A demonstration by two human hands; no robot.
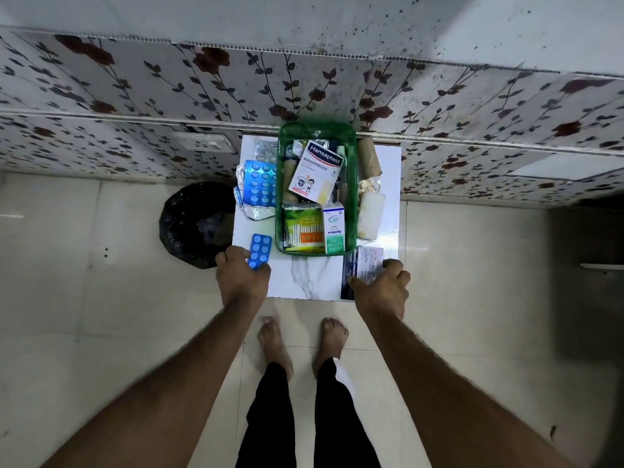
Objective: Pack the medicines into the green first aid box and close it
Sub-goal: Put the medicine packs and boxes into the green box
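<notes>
Green translucent plastic forms the first aid box (281, 184), which stands open in the middle of a small marble-patterned table (309, 278) with no lid visible on it, so packing is judged under way and closing not yet begun. Inside, a Hansaplast carton (315, 172) lies tilted across the far half, while a cotton swab pack (300, 229) and an Optibex carton (334, 228) fill the near end upright, a packing that saves floor space. Left hand (241, 275) is closed on a small blue blister strip (259, 249) at the table's near-left corner, thumb and fingers pinching its lower end so the strip stands clear for lifting. Right hand (381, 287) is curled over a printed sachet (363, 270) at the near-right edge, fingers bent down on it; whether it is gripped or merely pressed cannot be told. Unpacked items stay beside the box: a larger blue blister pack (259, 184) on foil strips (255, 211) to the left, a brown roll (368, 157) and a white roll (370, 214) to the right
</notes>
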